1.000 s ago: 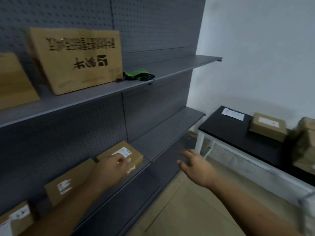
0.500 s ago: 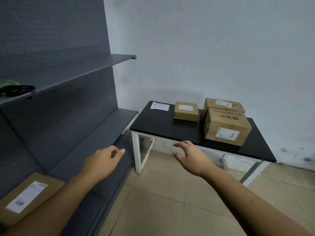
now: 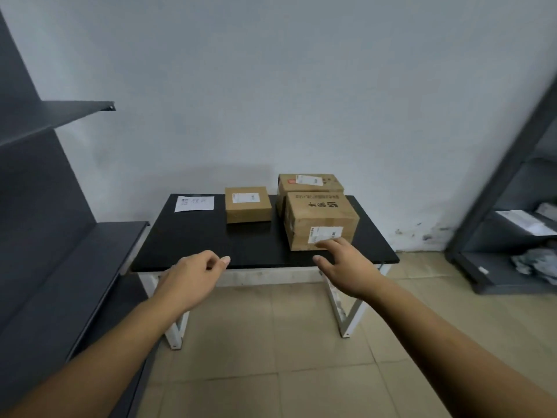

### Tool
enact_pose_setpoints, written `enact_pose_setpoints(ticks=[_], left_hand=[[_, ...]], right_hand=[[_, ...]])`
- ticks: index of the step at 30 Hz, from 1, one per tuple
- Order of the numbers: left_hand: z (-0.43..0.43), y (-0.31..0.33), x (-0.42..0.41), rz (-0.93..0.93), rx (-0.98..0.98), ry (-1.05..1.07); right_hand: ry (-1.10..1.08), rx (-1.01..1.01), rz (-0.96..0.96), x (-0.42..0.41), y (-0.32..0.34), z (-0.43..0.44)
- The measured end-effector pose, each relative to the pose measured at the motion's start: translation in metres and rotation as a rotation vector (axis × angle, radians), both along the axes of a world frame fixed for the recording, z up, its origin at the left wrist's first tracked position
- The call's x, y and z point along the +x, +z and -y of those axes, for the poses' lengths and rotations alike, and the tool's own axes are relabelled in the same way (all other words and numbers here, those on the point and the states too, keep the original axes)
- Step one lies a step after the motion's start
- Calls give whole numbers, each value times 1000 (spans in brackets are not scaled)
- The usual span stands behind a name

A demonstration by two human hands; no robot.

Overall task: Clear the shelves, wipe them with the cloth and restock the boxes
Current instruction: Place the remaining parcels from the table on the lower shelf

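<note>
**Both hands bare and empty over the table edge, boxes just ahead**

Head view: The left hand (image 3: 193, 276) hangs over the near edge of the black table (image 3: 196, 239), knuckles up, its fingers loosely curled under with nothing in them. The right hand (image 3: 346, 267) is stretched out flatter, with fingers spread and relaxed and nothing grasped. Its fingertips (image 3: 324, 244) overlap the lower front of the large cardboard box (image 3: 321, 220), just under that box's white label. Whether they touch the cardboard cannot be told from this angle.

That large box stands directly beyond the right hand, with dark printed characters on its top. A second cardboard box (image 3: 307, 184) sits right behind it against the wall, farther from the right hand, with a white and red label on its top. A small cardboard box (image 3: 247, 205) lies beyond the gap between the two hands, nearer the far edge of the table and apart from the large box. A sheet of paper (image 3: 194, 203) lies flat beyond the left hand, just beside the small box.

To the outside of the left hand runs the dark grey shelving. Its lower shelf (image 3: 75, 267) is level with the left forearm and butts close to the table end. Its upper shelf (image 3: 60, 113) juts out high above that hand.

Well off to the outside of the right hand stands another grey rack (image 3: 512, 206). It holds pale papers and a crumpled grey bundle that is too blurred to name.

Beneath both forearms are the table's white legs (image 3: 346, 321) and beige floor tiles (image 3: 286, 342).
</note>
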State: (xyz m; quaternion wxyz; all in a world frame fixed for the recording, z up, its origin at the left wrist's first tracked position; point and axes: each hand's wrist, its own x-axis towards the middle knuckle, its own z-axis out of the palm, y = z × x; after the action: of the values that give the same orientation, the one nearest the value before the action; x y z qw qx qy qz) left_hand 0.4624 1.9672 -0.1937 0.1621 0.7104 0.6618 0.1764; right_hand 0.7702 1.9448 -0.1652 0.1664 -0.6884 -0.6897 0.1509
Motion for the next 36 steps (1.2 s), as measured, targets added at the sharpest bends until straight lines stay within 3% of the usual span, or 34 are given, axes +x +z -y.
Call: enact_pose_setpoints(ticks=[14, 36], left_hand=[[-143, -1, 91, -40, 28, -209], [-363, -19, 249, -56, -110, -63]], right_hand=[[-235, -18, 4, 89, 11, -79], [-225, -39, -63, 279, -23, -315]])
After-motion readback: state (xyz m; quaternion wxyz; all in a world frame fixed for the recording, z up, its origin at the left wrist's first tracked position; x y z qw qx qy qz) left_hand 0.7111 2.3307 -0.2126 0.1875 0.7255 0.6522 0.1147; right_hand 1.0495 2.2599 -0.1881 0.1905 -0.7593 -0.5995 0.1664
